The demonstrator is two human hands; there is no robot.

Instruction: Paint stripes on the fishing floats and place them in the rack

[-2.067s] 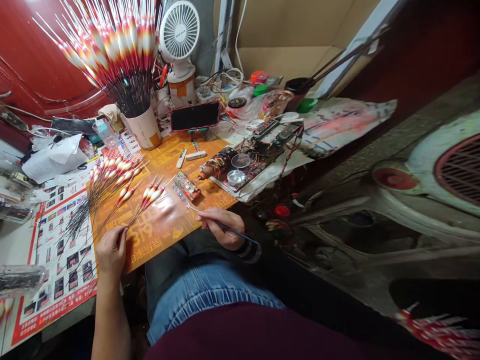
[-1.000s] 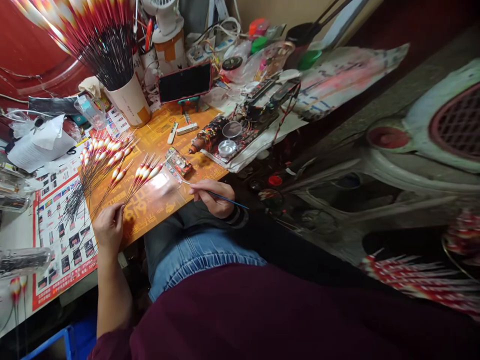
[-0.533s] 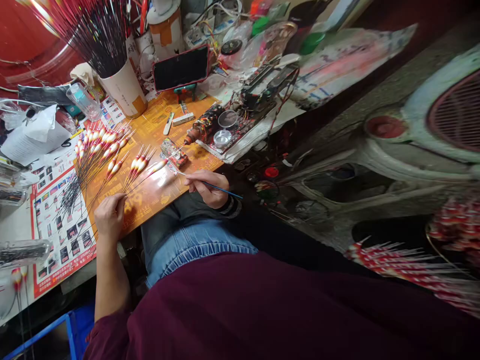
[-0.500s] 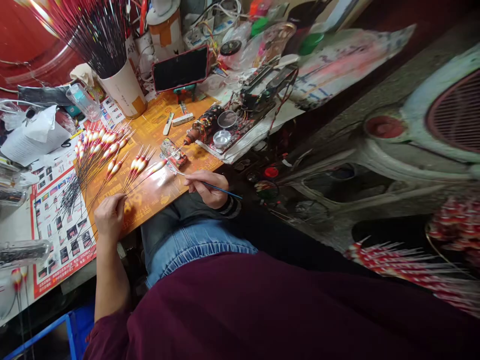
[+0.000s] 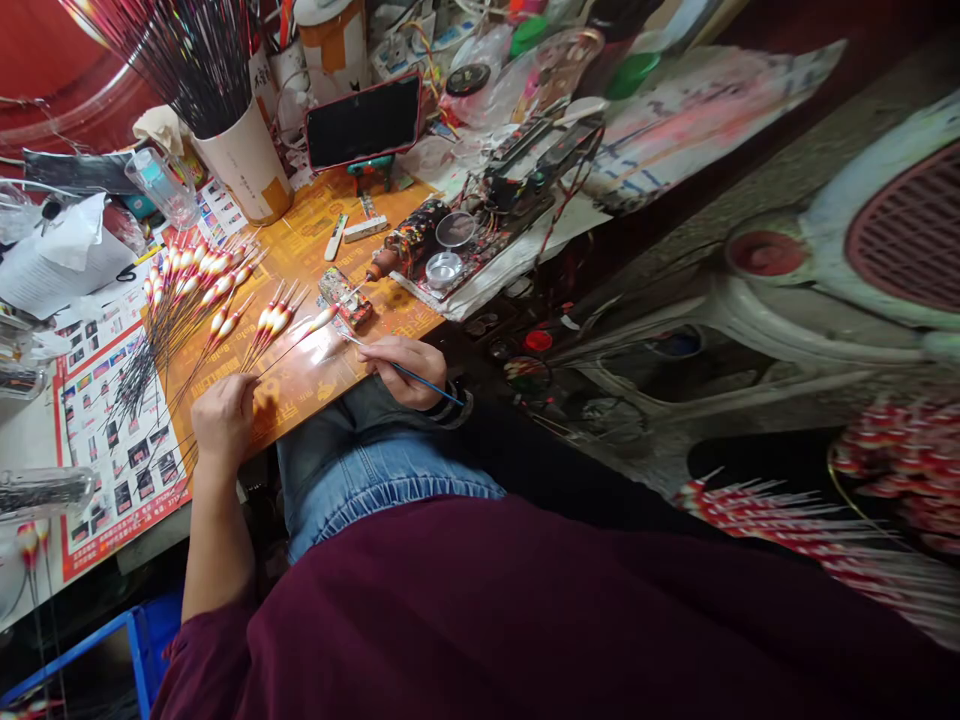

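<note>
At the front of the orange board (image 5: 300, 392), my left hand (image 5: 223, 418) pinches the thin dark stem of a red, yellow and white float (image 5: 321, 319). The float's painted body points up and right, by a paint-spattered block (image 5: 346, 298). A thin blue brush (image 5: 424, 380) is held in my right hand (image 5: 409, 370), its pale tip just below the float and block. Several similar floats (image 5: 274, 318) lie on the board beyond my left hand, with a larger bunch (image 5: 199, 268) to their left.
Behind the board stand a white holder (image 5: 247, 170) of dark stems and a phone (image 5: 364, 122). A paint-spattered motor tool (image 5: 412, 240) and small clear cups (image 5: 444, 268) are at the right. A blue crate (image 5: 142, 650) sits low at left; a white chair (image 5: 817, 340) is at right.
The view has shifted slightly. My right hand and the brush have moved a little to the left. Both hands keep hold of their items.
</note>
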